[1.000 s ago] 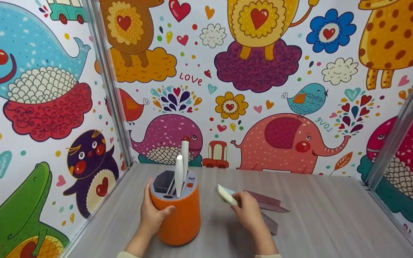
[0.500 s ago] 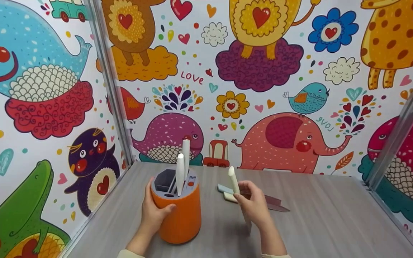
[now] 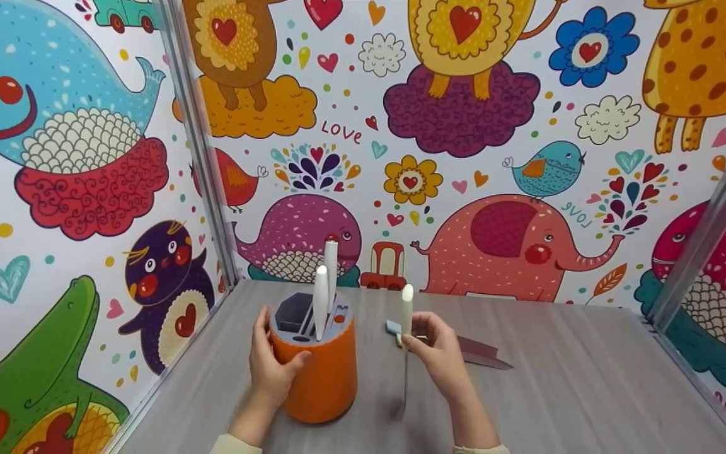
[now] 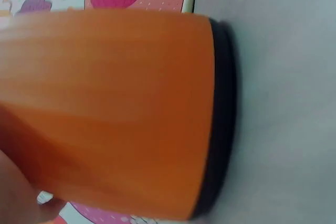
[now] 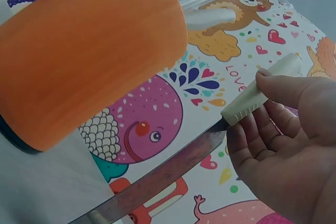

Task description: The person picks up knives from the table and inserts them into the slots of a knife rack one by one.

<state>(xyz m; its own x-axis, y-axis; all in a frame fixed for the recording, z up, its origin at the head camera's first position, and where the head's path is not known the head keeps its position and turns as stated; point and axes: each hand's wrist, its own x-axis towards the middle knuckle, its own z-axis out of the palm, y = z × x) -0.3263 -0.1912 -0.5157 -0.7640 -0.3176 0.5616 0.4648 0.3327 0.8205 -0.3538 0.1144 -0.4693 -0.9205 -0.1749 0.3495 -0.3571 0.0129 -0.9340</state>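
An orange knife block [image 3: 322,388] with a grey slotted top stands upright on the table. My left hand [image 3: 273,372] grips its left side, thumb across the front. Two white-handled utensils [image 3: 321,306] stick up from its slots. To the right of the block, my right hand [image 3: 440,353] pinches a cream-handled knife [image 3: 407,309], held upright with the blade pointing down. The right wrist view shows the thumb and fingers on the handle [image 5: 268,87] and the long blade [image 5: 168,171] bare. Whether its tip touches the table is unclear.
Beyond my right hand lie more knives [image 3: 486,354], partly hidden by it; a light blue handle end [image 3: 392,326] shows. Patterned wall panels with metal corner posts [image 3: 202,151] enclose the grey wood-look table [image 3: 564,391] at the back and sides.
My right hand has picked up the cream-handled knife from the table, turned it handle-up, and brought it slightly left toward the block. My left hand keeps its grip on the block.
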